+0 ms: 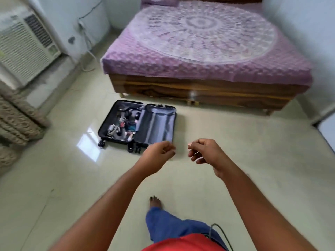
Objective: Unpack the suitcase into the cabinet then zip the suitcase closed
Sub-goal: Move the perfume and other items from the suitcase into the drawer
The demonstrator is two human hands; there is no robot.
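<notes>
A small black suitcase (pixel 155 124) lies open flat on the tiled floor in front of the bed. Its left half holds several small items (pixel 123 126), among them cables and little packets; its right half shows only grey lining. My left hand (pixel 159 153) hovers just in front of the suitcase's near right corner, fingers loosely curled and holding nothing. To its right, my right hand (pixel 203 151) hangs over bare floor, also loosely curled and empty. No cabinet is in view.
A bed (pixel 208 51) with a purple patterned cover and wooden base stands behind the suitcase. A window air conditioner (pixel 25 46) sits at the left wall above a patterned curtain (pixel 16 120). My bare foot (pixel 155 201) steps on the glossy floor.
</notes>
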